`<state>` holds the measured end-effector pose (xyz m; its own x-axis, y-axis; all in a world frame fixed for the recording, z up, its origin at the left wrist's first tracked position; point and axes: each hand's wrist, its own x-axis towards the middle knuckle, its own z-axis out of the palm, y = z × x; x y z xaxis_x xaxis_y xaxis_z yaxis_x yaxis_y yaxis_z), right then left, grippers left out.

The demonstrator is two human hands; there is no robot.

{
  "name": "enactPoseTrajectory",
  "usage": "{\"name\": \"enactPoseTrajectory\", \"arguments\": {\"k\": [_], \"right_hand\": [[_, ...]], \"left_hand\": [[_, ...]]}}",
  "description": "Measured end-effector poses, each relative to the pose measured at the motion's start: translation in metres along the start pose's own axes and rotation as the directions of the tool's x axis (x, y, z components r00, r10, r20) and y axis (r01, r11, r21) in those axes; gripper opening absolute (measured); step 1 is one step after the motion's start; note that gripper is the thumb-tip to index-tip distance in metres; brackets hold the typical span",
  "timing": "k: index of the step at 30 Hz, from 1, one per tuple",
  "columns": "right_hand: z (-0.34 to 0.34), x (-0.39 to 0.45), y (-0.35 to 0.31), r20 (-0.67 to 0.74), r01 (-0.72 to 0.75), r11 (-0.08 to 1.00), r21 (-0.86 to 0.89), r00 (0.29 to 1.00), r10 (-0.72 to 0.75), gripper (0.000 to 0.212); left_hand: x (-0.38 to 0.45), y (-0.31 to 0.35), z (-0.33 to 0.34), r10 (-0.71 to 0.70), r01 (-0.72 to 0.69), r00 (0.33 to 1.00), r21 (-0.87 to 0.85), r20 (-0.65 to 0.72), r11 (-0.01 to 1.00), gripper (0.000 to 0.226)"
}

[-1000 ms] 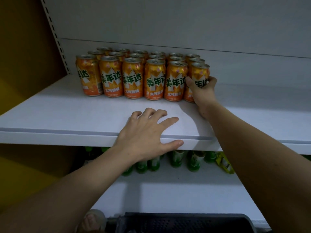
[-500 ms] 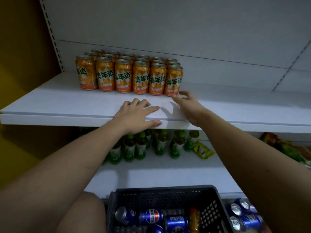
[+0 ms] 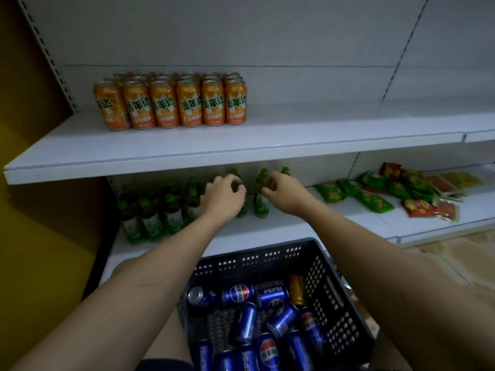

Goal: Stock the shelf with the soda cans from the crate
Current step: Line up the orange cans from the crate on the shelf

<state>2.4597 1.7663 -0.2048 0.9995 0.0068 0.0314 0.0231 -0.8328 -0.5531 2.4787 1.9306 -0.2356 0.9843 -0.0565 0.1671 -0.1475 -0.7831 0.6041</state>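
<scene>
Blue cans (image 3: 263, 325) lie jumbled in our crate (image 3: 345, 303), lower centre.
Rigid, slick, weighty: we should wrap each mid-body; left hand (image 3: 223, 200) and right hand (image 3: 282, 194) hover loosely curled, empty.

Orange soda cans (image 3: 171, 104) stand upright in tight rows, labels forward, toward the left rear of the white upper shelf (image 3: 267, 145). Below, a black perforated plastic crate (image 3: 340, 298) holds blue Pepsi cans (image 3: 267, 325) lying jumbled on their sides, with one orange can (image 3: 296, 290) against its right wall.
</scene>
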Motion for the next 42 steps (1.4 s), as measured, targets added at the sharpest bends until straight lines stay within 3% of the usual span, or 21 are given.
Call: {"name": "enactPoseTrajectory", "arguments": {"k": [6,15,20,26,29,35,42], "right_hand": [[0.053,-0.038,0.044,0.096,-0.101,0.995,-0.026,0.990,0.103,0.020],[0.145,-0.081,0.128,0.289,-0.325,0.944,0.055,0.910,0.297,0.022],[0.196,-0.086,0.175,0.431,-0.496,0.868,0.002,0.784,0.447,0.034],[0.240,-0.089,0.231,0.537,-0.697,0.714,-0.064,0.579,0.613,0.053],[0.255,-0.083,0.257,0.470,-0.781,0.622,-0.060,0.527,0.708,0.056],[0.279,-0.054,0.292,0.237,-0.743,0.666,-0.060,0.638,0.733,0.062],[0.301,-0.035,0.323,0.377,-0.907,0.407,0.105,0.415,0.828,0.031]], "left_hand": [[-0.028,-0.024,0.055,-0.185,0.192,0.958,-0.011,0.219,0.981,0.035],[-0.078,-0.066,0.167,-0.300,0.329,0.834,0.020,0.463,0.944,0.037],[-0.090,-0.085,0.221,-0.354,0.386,0.774,0.052,0.525,0.921,0.033],[-0.122,-0.108,0.294,-0.423,0.471,0.630,0.112,0.651,0.875,0.031],[-0.121,-0.113,0.320,-0.438,0.493,0.625,0.107,0.646,0.863,0.032],[-0.086,-0.109,0.366,-0.359,0.355,0.737,0.126,0.573,0.927,0.015],[-0.064,-0.108,0.413,-0.331,0.273,0.721,0.189,0.609,0.943,0.014]]}}
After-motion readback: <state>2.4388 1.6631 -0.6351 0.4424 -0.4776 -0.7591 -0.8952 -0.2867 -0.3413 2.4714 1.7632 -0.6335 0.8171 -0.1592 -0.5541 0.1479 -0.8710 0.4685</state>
